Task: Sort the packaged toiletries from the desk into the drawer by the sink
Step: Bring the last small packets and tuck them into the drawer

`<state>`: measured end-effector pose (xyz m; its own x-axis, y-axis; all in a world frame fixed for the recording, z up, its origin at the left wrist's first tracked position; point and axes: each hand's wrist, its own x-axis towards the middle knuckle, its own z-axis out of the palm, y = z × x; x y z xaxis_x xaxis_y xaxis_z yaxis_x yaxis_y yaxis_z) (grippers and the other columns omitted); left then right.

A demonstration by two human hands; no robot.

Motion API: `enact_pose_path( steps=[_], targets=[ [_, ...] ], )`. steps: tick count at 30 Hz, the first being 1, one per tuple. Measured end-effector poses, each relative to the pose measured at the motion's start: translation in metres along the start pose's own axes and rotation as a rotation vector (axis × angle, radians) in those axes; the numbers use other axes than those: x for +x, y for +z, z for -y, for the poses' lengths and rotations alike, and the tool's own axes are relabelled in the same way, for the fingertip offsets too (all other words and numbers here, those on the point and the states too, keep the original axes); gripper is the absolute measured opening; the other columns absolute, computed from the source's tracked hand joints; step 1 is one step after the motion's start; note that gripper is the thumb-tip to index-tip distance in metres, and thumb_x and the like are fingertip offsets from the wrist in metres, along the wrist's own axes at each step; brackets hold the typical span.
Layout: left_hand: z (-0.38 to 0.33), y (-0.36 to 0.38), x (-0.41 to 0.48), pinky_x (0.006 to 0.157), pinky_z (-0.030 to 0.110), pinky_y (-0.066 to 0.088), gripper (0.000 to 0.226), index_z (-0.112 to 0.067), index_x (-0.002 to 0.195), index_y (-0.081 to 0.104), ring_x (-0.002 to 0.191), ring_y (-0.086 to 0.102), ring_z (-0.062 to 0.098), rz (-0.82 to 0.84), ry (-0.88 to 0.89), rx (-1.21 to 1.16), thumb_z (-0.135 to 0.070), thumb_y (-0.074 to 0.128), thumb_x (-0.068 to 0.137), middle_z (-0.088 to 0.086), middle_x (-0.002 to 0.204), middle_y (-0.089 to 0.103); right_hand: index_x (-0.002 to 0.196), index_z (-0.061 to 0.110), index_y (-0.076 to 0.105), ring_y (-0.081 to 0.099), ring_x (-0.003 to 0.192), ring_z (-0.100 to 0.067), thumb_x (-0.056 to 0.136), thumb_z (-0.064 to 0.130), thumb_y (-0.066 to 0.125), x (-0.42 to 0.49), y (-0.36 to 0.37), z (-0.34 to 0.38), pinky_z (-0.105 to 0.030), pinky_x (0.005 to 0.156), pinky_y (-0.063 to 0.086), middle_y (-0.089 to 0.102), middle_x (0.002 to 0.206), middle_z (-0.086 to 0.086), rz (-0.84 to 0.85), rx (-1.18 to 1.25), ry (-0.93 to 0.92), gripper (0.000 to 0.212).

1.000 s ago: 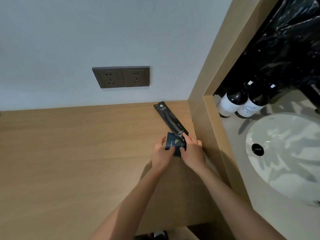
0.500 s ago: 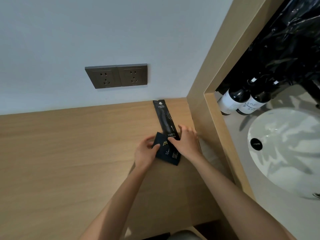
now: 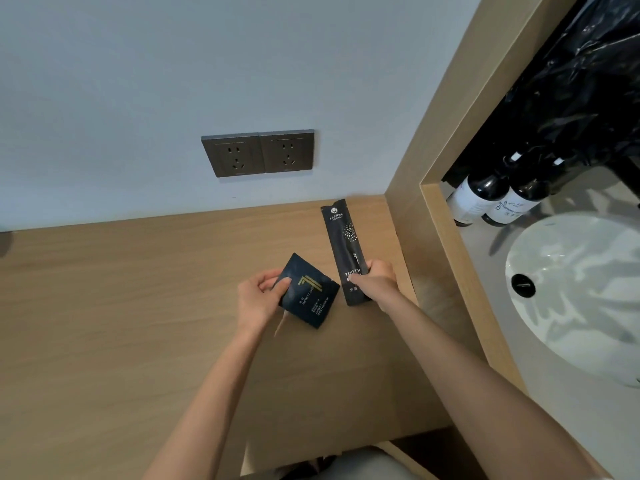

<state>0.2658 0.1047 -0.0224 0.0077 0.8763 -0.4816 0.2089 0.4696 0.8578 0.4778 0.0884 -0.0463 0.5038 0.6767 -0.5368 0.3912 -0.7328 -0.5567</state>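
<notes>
The long dark toothbrush sachet (image 3: 343, 237) is at the right rear of the pale wooden desk (image 3: 138, 323). Its far end points to the wall and its near end is gripped by the right hand (image 3: 377, 280). Just left of it, the left hand (image 3: 258, 299) pinches the square dark foil packet (image 3: 308, 296) over the desk. Behind, on the wall, the dark double socket plate (image 3: 258, 154) sits left of the sachet. The pale wooden partition (image 3: 433, 168) stands right of the desk. Beyond it is the round white sink basin (image 3: 581, 289), with two dark white-labelled bottles (image 3: 474, 199) behind it, side by side.
</notes>
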Motion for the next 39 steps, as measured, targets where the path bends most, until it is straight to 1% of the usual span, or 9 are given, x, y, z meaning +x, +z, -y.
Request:
enact_pose_path(
  steps=[2,5,8,12,16,21,24,30,39],
  targets=[
    [-0.009,-0.006,-0.006,0.079,0.026,0.052,0.024,-0.002,0.109,0.065,0.085,0.065,0.020,0.000,0.040,-0.014,-0.005,0.066,0.085,0.012,0.093,0.070,0.111,0.005,0.052,0.056,0.097,-0.027,0.086,0.018,0.065,-0.012,-0.006,-0.002,-0.035,0.077,0.049,0.059,0.112,-0.012,0.004,0.021,-0.018,0.031],
    [-0.023,-0.017,-0.020,0.079,0.020,0.052,0.025,-0.003,0.111,0.065,0.091,0.063,0.019,-0.008,0.101,-0.045,-0.004,0.065,0.086,0.014,0.102,0.069,0.111,0.005,0.043,0.054,0.093,-0.024,0.093,0.016,0.058,-0.040,-0.022,-0.004,-0.033,0.075,0.046,0.055,0.104,-0.009,0.000,0.011,-0.080,0.025],
    [-0.038,-0.026,-0.037,0.086,0.031,0.053,0.025,-0.005,0.112,0.065,0.089,0.065,0.016,-0.004,0.115,-0.121,-0.006,0.065,0.087,0.015,0.104,0.070,0.109,0.008,0.045,0.056,0.092,-0.021,0.095,0.018,0.056,-0.075,-0.047,-0.008,-0.031,0.074,0.044,0.055,0.099,-0.004,-0.013,0.072,-0.167,0.020],
    [-0.066,-0.024,-0.070,0.071,0.024,0.052,0.026,-0.012,0.115,0.063,0.080,0.066,0.006,0.085,0.100,-0.268,-0.011,0.063,0.089,0.001,0.097,0.071,0.107,0.012,0.049,0.064,0.091,-0.018,0.094,0.018,0.059,-0.133,-0.091,-0.021,-0.037,0.081,0.051,0.063,0.101,-0.002,-0.039,0.263,-0.258,0.018],
    [-0.093,-0.001,-0.109,0.087,0.033,0.050,0.029,-0.015,0.119,0.064,0.098,0.065,0.017,0.196,0.132,-0.294,-0.014,0.062,0.089,0.003,0.109,0.071,0.106,0.011,0.051,0.065,0.081,-0.003,0.091,0.012,0.062,-0.190,-0.139,-0.052,-0.017,0.069,0.051,0.068,0.098,0.001,-0.158,0.464,-0.327,0.018],
    [-0.103,0.063,-0.169,0.069,0.020,0.056,0.030,-0.014,0.120,0.063,0.093,0.066,0.012,0.376,0.184,-0.236,-0.014,0.060,0.091,0.002,0.107,0.071,0.097,0.023,0.053,0.068,0.083,-0.009,0.090,0.010,0.063,-0.241,-0.195,-0.124,-0.027,0.078,0.053,0.071,0.098,-0.002,-0.336,0.595,-0.323,0.018],
    [-0.098,0.112,-0.214,0.065,0.017,0.055,0.026,-0.017,0.116,0.065,0.088,0.068,0.008,0.464,0.221,-0.195,-0.014,0.060,0.090,-0.001,0.103,0.072,0.096,0.024,0.053,0.067,0.076,-0.002,0.090,0.009,0.062,-0.272,-0.226,-0.180,-0.026,0.077,0.053,0.070,0.094,-0.002,-0.442,0.646,-0.292,0.020],
    [-0.075,0.223,-0.314,0.073,0.022,0.057,0.026,-0.015,0.117,0.064,0.092,0.066,0.010,0.570,0.240,-0.189,-0.013,0.060,0.091,-0.001,0.105,0.071,0.110,0.012,0.056,0.068,0.086,-0.016,0.091,0.011,0.062,-0.334,-0.294,-0.305,-0.032,0.081,0.052,0.072,0.099,-0.002,-0.594,0.697,-0.208,0.020],
    [-0.061,0.372,-0.424,0.061,0.014,0.053,0.024,-0.011,0.116,0.063,0.070,0.065,0.000,0.704,0.313,-0.153,-0.012,0.057,0.092,-0.005,0.087,0.070,0.104,0.025,0.059,0.067,0.082,0.001,0.094,0.014,0.058,-0.391,-0.399,-0.444,-0.012,0.070,0.052,0.071,0.098,0.011,-0.703,0.704,-0.150,0.015]
  ],
)
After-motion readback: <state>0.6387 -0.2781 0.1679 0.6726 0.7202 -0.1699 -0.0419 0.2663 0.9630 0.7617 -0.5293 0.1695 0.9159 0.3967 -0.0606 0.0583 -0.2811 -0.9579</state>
